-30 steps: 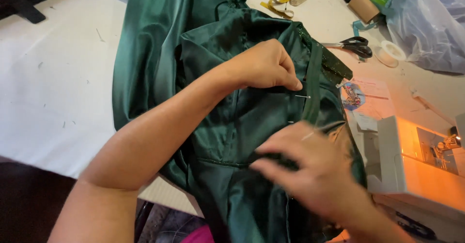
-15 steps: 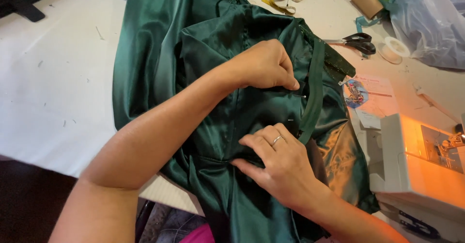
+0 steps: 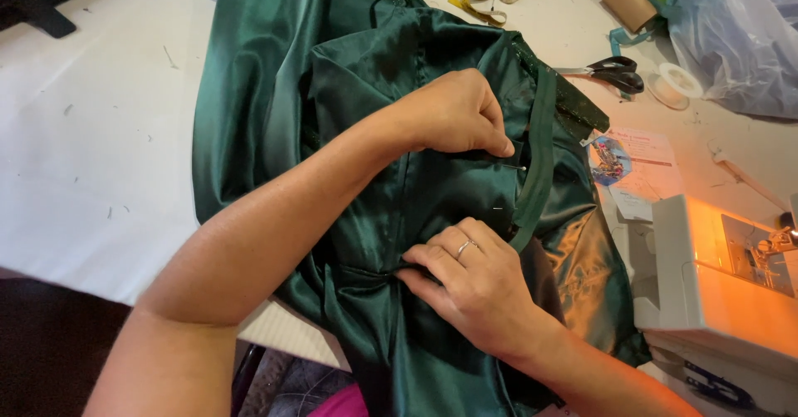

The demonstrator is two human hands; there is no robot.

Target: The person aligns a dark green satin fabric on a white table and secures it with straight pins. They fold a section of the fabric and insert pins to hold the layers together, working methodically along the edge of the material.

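The green satin garment (image 3: 349, 93) is lying in a heap across the white table (image 3: 91, 151), glossy and slippery-looking, catching the light in long soft folds and bunching into deep creases toward the near edge, where it is spilling over and hanging down. A narrow band of the same green fabric (image 3: 540, 134) is running down the right side of it, flat and ribbon-like, with a darker sparkly strip just beyond.

I am reaching my left hand (image 3: 453, 113) across the middle of the garment, fingers curled together and pinching a fold of the cloth close beside the band; a thin metal pin (image 3: 515, 166) is sticking out just under my fingertips. My right hand (image 3: 474, 288) is resting nearer to me, lower on the same cloth, fingers bent and pressing down into the satin where it is gathering into a pucker; a plain ring is sitting on one finger. Both hands are lying on top of the garment, apart from each other, with the smooth panel stretching between them.

To my right a white sewing machine (image 3: 715, 301) is glowing orange under its lamp, boxy and hard-edged, touching the hanging fabric. Behind it a printed paper leaflet (image 3: 640, 163) is lying flat, and farther back black-handled scissors (image 3: 611, 74), a yellow tape measure (image 3: 490, 1) and a crinkled clear plastic bag (image 3: 731, 43) are sitting on the table.
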